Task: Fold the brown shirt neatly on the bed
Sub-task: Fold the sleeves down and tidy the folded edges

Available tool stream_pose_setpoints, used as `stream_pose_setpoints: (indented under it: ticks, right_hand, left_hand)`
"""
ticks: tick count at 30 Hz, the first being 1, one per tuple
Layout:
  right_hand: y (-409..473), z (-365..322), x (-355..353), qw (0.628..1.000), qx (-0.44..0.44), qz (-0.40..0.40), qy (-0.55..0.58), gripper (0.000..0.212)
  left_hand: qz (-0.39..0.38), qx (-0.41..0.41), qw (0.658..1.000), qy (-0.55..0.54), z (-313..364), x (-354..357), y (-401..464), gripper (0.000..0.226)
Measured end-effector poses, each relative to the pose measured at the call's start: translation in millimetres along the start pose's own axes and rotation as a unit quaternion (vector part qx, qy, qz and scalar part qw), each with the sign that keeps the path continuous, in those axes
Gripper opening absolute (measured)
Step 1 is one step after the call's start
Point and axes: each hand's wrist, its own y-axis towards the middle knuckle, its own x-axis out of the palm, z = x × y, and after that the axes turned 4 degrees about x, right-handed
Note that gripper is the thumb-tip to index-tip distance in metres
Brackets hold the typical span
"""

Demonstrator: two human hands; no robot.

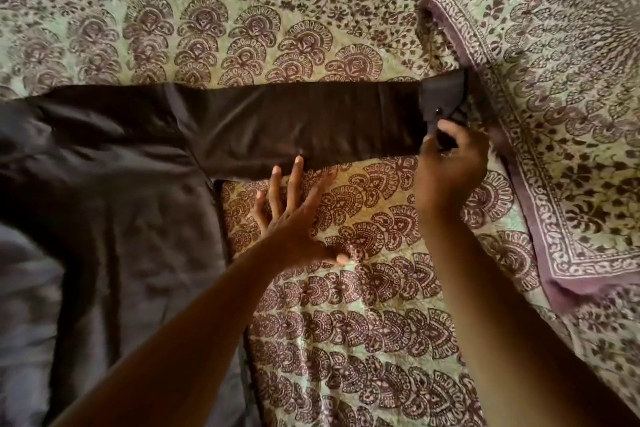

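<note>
- Two bare forearms reach in from the near edge over a bed point(363, 340) covered by a green quilt with maroon paisley print.
- Brown shirt point(114, 191) lies flat at left, one sleeve point(294, 125) stretched rightward.
- Right hand point(450, 166) pinches the cuff point(441, 97), apparently buttoned; left hand point(294, 218) lies spread open just below the sleeve.
- Folded quilt point(571, 114) crowds the right; bare bedding stays between the arms.

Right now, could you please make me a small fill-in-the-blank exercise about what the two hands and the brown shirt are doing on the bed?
1. The right hand pinches the ____ of the outstretched sleeve.
2. The left hand is spread ____, fingers near the sleeve's lower edge.
3. The brown shirt lies on a patterned ____.

Missing words: cuff; open; bedspread
</note>
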Motion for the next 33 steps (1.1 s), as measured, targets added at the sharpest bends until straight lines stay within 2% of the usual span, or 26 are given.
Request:
stream_pose_setpoints:
  ticks: [5,7,8,9,10,12,13,14,15,16,17,18,20,21,22,23,26,29,30,32,33]
  right_hand:
    - [-85,-28,-14,0.988,-0.027,-0.121,0.093,0.022]
    - [-111,-44,-21,0.98,-0.005,-0.155,0.121,0.02]
    - [-125,-52,-25,0.978,-0.001,-0.164,0.129,0.019]
    - [-137,-61,-29,0.977,-0.005,-0.168,0.134,0.018]
    - [-150,-68,-33,0.975,-0.012,-0.175,0.135,0.017]
    - [-175,-81,-40,0.968,-0.012,-0.207,0.14,0.019]
    - [-189,-86,-42,0.961,-0.004,-0.233,0.146,0.02]
    - [-203,-90,-43,0.953,0.002,-0.263,0.149,0.022]
    - [-218,-94,-44,0.945,0.004,-0.294,0.145,0.024]
    - [-234,-97,-45,0.935,0.005,-0.324,0.141,0.026]
    - [-248,-100,-45,0.925,0.005,-0.352,0.14,0.027]
    - [-264,-104,-45,0.914,0.009,-0.379,0.142,0.027]
    - [-292,-114,-43,0.89,0.037,-0.428,0.155,0.029]
    - [-305,-121,-42,0.878,0.048,-0.448,0.161,0.03]
    - [-315,-126,-40,0.869,0.057,-0.462,0.168,0.031]
    - [-326,-132,-38,0.861,0.066,-0.472,0.179,0.03]
    - [-349,-150,-20,0.852,0.141,-0.461,0.204,0.016]
    - [-361,-166,15,0.844,0.288,-0.403,0.204,0.013]
    - [-363,-175,30,0.827,0.348,-0.382,0.221,0.018]
    - [-360,-190,59,0.778,0.441,-0.357,0.271,0.048]
    - [-358,-198,74,0.761,0.466,-0.344,0.292,0.06]
  left_hand:
    - [-0.004,0.001,1.0,-0.003,-1,-5,-4,0.137]
    - [-0.009,-0.012,1.0,-0.02,-1,-14,0,0.116]
    - [-0.003,-0.018,0.998,-0.062,-2,-21,-1,0.097]
    - [0.013,-0.02,0.989,-0.149,-6,-29,-1,0.077]
    - [0.027,-0.031,0.961,-0.273,-14,-36,-10,0.059]
    - [0.07,0.007,0.869,-0.49,-35,-44,-42,0.03]
    - [0.102,-0.035,0.787,-0.607,-38,-52,-56,0.034]
    - [0.082,-0.085,0.694,-0.71,-46,-63,-71,0.056]
    - [0.05,-0.095,0.624,-0.774,-54,-71,-85,0.075]
    - [0.005,-0.084,0.585,-0.807,-65,-82,-101,0.084]
    - [-0.039,-0.09,0.583,-0.807,-73,-94,-113,0.085]
    - [-0.069,-0.084,0.613,-0.783,-84,-105,-127,0.076]
    - [-0.005,-0.136,0.725,-0.675,-117,-117,-143,0.027]
    - [0.045,-0.147,0.764,-0.627,-131,-124,-150,0.022]
    - [0.076,-0.147,0.799,-0.578,-144,-130,-156,0.031]
    - [0.089,-0.143,0.82,-0.547,-157,-140,-164,0.034]
    - [0.11,-0.152,0.865,-0.466,-198,-171,-193,0.024]
    - [0.107,-0.16,0.872,-0.449,-232,-206,-222,0.017]
    - [0.1,-0.158,0.873,-0.45,-243,-218,-231,0.019]
    - [0.091,-0.152,0.878,-0.445,-262,-238,-247,0.023]
    - [0.087,-0.148,0.892,-0.419,-274,-248,-253,0.024]
